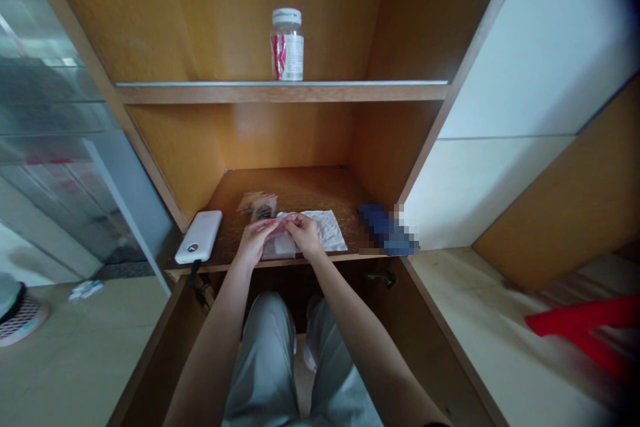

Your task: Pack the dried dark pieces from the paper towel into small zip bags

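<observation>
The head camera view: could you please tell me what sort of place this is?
Probably an indoor room, perhaps an office or home, with a wooden shelf cabinet, a capped jar on its upper shelf, and a white power bank on its lower shelf.

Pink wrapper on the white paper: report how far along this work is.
Done: small clear packets already lie behind the white paper. In hand: the left hand and right hand pinch the pink wrapper together. Left: the white power bank and the upper-shelf jar sit untouched.
</observation>
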`<state>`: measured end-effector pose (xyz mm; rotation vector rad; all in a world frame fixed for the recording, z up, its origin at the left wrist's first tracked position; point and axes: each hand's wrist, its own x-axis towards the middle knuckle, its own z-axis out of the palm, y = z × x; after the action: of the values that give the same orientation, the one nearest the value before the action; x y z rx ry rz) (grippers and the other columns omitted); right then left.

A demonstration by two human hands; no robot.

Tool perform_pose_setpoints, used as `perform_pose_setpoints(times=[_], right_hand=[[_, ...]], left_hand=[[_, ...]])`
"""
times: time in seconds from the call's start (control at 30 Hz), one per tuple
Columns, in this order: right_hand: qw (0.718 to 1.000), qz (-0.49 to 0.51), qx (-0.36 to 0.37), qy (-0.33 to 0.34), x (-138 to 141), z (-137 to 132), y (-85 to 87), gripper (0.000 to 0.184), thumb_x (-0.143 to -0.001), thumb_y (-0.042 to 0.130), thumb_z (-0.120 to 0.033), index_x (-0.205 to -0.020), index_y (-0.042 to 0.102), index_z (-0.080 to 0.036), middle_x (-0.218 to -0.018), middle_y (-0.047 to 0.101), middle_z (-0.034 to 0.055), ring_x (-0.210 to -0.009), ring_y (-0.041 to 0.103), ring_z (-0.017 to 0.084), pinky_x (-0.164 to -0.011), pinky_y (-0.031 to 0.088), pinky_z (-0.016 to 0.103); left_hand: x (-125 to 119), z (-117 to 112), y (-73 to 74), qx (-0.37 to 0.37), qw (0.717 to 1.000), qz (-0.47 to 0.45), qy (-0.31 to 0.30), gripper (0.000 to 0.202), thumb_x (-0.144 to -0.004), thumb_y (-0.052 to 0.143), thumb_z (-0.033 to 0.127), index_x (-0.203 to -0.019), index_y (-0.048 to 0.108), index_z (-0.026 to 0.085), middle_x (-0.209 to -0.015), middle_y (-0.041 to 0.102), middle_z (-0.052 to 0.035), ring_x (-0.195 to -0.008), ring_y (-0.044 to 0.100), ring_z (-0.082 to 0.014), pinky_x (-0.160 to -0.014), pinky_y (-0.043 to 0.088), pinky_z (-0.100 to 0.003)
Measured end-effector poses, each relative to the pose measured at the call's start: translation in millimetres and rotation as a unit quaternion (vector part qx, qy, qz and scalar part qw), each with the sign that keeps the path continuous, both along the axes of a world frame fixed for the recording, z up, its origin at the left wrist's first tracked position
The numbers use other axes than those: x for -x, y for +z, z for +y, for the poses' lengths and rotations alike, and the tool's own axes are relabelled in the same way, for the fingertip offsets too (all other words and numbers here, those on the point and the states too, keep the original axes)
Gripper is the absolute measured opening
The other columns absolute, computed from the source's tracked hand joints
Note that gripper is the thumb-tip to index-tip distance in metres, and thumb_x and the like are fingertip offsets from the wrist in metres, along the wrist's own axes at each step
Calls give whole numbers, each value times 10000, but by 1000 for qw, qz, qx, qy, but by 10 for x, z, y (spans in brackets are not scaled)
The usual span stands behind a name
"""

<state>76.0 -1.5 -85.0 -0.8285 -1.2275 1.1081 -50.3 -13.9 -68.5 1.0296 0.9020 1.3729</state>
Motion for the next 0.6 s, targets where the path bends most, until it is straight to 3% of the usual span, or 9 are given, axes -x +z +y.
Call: perform_pose_setpoints(times=[0.23, 0.4, 0.6], right_hand=[[1000, -1, -3, -15, 13, 43, -38, 210, -703, 554, -390, -731, 557, -182, -558, 547, -26, -411, 419, 80, -389, 322, 197], [996, 29, -40, -69, 17, 21, -36, 187, -738, 518, -338, -873, 505, -210, -736, 591, -9, -467, 466, 79, -417, 368, 190], [998, -4, -42, -47, 32, 31, -49, 160, -714, 544, -347, -726, 571, -190, -652, 567, -13, -491, 489, 97, -453, 392, 209]], left_hand=[[24, 8, -16, -2, 999, -34, -4, 212, -607, 719, 251, -757, 685, 105, -796, 702, -88, -745, 651, -192, -810, 478, -369], [34, 20, -26, -10, 998, -61, 8, 218, -631, 698, 256, -780, 675, 99, -801, 700, -93, -697, 652, -179, -759, 493, -344], [17, -7, 38, -10, 997, -70, 1, 221, -661, 659, 250, -810, 653, 88, -848, 690, -121, -750, 655, -210, -724, 498, -342]])
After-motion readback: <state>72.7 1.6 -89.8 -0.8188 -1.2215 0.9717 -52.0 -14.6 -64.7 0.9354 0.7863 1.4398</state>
